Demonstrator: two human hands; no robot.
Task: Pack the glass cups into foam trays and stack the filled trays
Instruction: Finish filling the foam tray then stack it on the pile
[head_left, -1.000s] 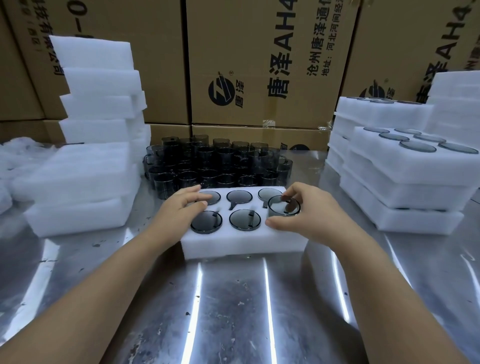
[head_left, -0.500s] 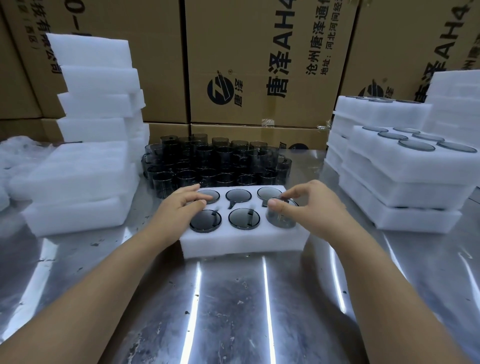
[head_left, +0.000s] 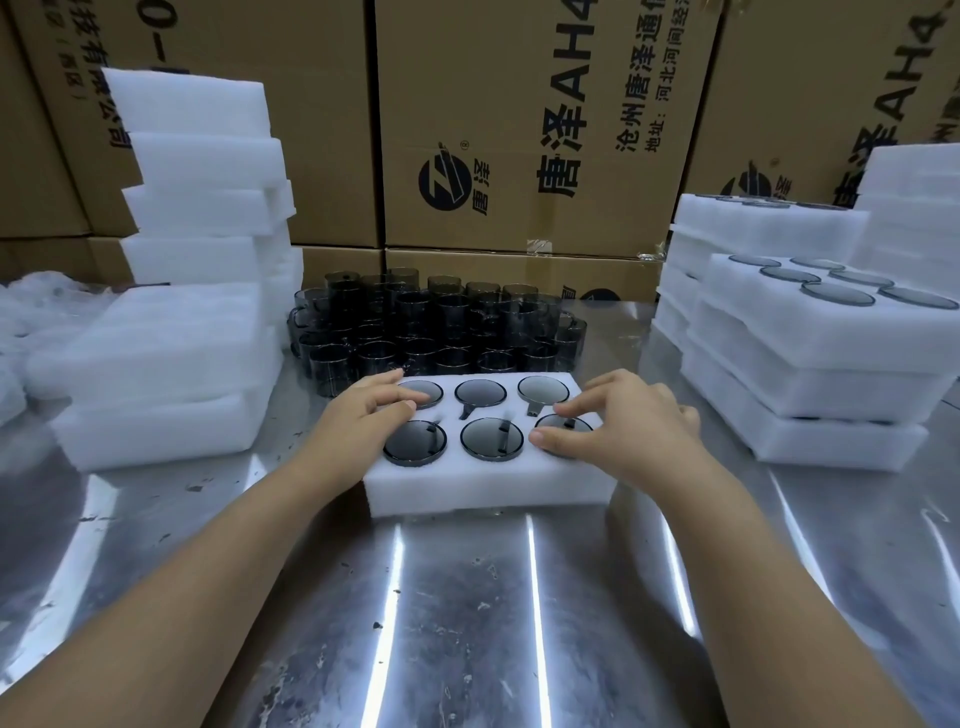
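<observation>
In spongy white tray (head_left: 488, 493), round smoky cups (head_left: 491, 439).

loose cups (head_left: 436, 325) behind tray (head_left: 488, 483); stacks l&r.
</observation>
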